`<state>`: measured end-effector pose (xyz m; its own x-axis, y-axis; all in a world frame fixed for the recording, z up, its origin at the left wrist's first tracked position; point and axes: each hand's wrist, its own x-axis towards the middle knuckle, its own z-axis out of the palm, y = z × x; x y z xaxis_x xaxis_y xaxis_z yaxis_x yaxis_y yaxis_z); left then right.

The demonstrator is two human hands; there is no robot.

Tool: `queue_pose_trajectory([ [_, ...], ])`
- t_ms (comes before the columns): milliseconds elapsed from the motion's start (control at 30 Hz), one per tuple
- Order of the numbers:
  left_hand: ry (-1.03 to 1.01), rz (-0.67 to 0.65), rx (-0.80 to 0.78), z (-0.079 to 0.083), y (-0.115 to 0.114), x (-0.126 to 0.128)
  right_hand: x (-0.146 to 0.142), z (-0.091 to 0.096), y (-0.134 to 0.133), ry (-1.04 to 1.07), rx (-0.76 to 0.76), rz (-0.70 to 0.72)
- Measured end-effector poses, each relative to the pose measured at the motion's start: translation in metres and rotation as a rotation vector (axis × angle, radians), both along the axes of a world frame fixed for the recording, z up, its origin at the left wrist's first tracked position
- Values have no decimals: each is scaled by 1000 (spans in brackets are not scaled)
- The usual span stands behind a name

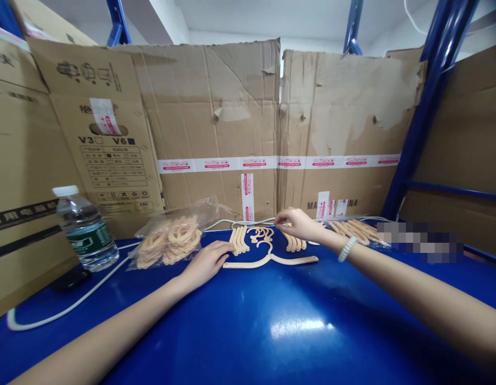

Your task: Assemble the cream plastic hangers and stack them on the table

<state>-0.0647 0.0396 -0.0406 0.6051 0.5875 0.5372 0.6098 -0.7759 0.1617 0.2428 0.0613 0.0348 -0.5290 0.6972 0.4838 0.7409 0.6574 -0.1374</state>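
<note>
On the blue tabletop [248, 321] lies a beige clothes hanger [248, 264], its hook and two curved arms laid out together. My left hand [207, 261] rests at the hanger's left end, fingers loosely bent and a little apart, nothing visible in them. Just beyond its fingertips is a row of curved beige arm pieces [240, 239]. My right hand [299, 224] hovers over a second row of arm pieces [295, 243], thumb and fingers pinched together; whatever they hold is too small to make out. Several beige hook pieces [260, 233] sit between the two rows.
A clear bag of beige ring-shaped parts [169, 240] is at the left, beside a water bottle [87, 230] and a black object [70, 279]. A white cable [83, 299] curves there. At right is a bag of beige sticks [354, 231]. Cardboard [215, 128] walls the back.
</note>
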Motion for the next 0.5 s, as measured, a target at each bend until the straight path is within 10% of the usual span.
queue_pose_trajectory([
  [500,17,21,2,1,-3,1,-68,-12,47,-422,-124,16],
])
